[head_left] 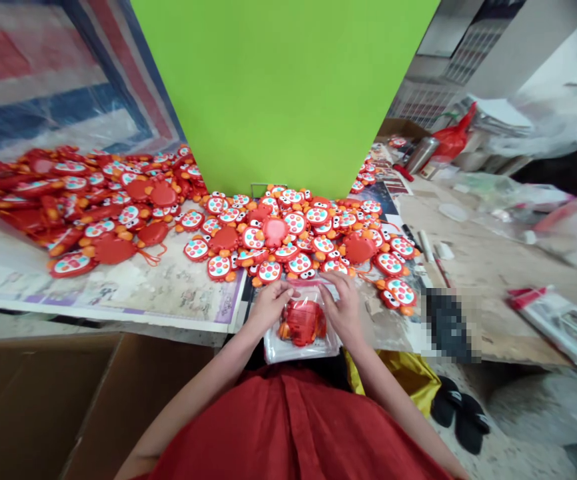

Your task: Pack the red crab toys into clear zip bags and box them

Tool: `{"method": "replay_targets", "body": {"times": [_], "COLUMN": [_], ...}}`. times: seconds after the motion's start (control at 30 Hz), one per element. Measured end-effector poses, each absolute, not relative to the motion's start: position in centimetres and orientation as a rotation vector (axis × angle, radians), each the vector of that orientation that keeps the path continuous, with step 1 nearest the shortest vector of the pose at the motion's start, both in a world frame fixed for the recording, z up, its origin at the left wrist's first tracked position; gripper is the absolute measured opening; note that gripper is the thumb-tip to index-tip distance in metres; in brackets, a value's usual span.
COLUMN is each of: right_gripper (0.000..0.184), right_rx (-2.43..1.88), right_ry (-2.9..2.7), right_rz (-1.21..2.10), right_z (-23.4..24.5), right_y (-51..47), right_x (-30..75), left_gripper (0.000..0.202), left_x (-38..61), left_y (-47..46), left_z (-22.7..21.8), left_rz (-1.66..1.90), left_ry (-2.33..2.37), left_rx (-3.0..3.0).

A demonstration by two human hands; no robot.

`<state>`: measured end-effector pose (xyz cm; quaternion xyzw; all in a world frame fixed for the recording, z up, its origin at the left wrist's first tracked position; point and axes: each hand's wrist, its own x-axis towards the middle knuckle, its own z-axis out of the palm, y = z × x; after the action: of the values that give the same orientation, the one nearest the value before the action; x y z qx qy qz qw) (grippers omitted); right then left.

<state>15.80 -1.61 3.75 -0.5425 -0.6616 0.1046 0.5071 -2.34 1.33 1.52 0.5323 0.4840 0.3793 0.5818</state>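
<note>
Clear bag [272,345] with a red toy [302,323] inside sits right in front of us, at the near edge of the bench [488,267], close to our body, presumably so both hands can work its upper edge without reaching. We see the toy through the film, red side up with orange parts at its flanks. Our left hand [271,304] is at the bag's upper left, its fingers drawn together in what looks like a pinch on the film; our right hand [342,305] is at the upper right, thumb and fingers slightly parted about the edge, and we cannot tell whether they grip. Working from opposite sides likely steadies the slippery film. Just beyond our hands lies a loose pile of toys [296,223], some spotted side up, others showing plain red, probably within easy reach for that reason. To the left a deeper heap [93,193] spreads before a striped sheet [68,73], which perhaps limits its spread. Behind the nearer pile stands a green panel [288,93]. Farther out on our right, a flat package [563,327] and a metal bottle [422,155] lie aside, while a yellow bag [408,383] and black sandals [471,427] are below.
</note>
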Motion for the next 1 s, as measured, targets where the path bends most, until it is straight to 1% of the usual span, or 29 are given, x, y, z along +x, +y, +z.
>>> {"method": "replay_targets", "body": {"times": [0.07,0.17,0.3,0.47,0.63,0.73,0.87,0.93,1.0], "right_gripper": [0.018,0.023,0.031,0.03,0.02,0.014,0.006,0.007,0.011], "right_rx": [-1.238,-1.2,-1.246,-1.236,-1.398,-1.473,-1.428,-1.385,-1.362], "right_ry": [-1.769,-1.94,-2.017,-2.038,-1.812,-1.657,-1.775,-1.844,-1.875], "right_rz": [0.143,0.033,-0.061,-0.105,0.038,0.118,0.232,0.312,0.361], "right_z": [4.1,4.4,4.5,4.6,3.8,3.5,4.3,5.0,5.6], "right_y": [-1.1,-0.5,-0.2,0.0,1.2,1.1,-0.4,-1.0,-1.1], "right_x": [15.3,14.2,13.3,12.9,14.3,16.8,18.4,17.7,16.6], "left_gripper": [0.015,0.021,0.027,0.028,0.028,0.027,0.027,0.029,0.03], "left_x": [-2.0,-1.7,-1.6,-1.6,-1.8,-2.1,-2.0,-1.9,-1.9], "left_y": [1.2,0.9,0.6,0.3,0.1,0.2,0.5,0.5,0.4], "left_z": [1.9,2.8,4.2,4.9,4.2,3.6,3.5,3.7,3.9], "left_rz": [0.932,0.96,0.93,0.911,0.873,0.859,0.864,0.881,0.901], "left_ry": [1.099,1.069,1.084,1.141,1.133,1.172,1.139,1.096,1.061], "left_rx": [1.3,1.434,1.608,1.702,1.774,1.707,1.61,1.617,1.65]}}
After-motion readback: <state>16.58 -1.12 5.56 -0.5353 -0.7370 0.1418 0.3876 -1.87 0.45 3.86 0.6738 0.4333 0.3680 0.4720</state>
